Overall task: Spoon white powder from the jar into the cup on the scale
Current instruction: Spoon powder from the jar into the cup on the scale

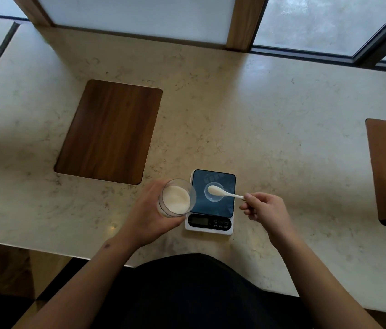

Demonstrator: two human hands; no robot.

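— Powder (176, 200) sat where, relative to the hands?

— Most of it lay inside the clear jar (177, 201), which the left hand (150, 211) gripped from the side, fingers wrapped around the wall. The jar was tipped toward the camera so its mouth showed, and it hung just left of the scale (211, 202), overlapping that edge.

— And the other hand?

— The right hand (266, 209) pinched the end of a white spoon (223, 192) between thumb and fingers, the remaining fingers curled in. It stayed to the right of the scale, while the spoon reached leftward, so the bowl lay over the small clear cup (214, 191). A heap of white showed in the spoon's bowl.

— The cup stood where?

— On the dark blue weighing plate, near its middle, well clear of both hands. Whether it already held any powder could not be told.

— Any writing?

— The scale's white front strip carried a dark display (198, 221) and a few round buttons (221, 222) with tiny marks beneath; nothing was legible, and the display's reading could not be made out. Faint printing on the blue plate was also too blurred.

— Everything rested on what?

— A pale marbled counter (282, 115) with a wooden inset panel (109, 131) farther left.
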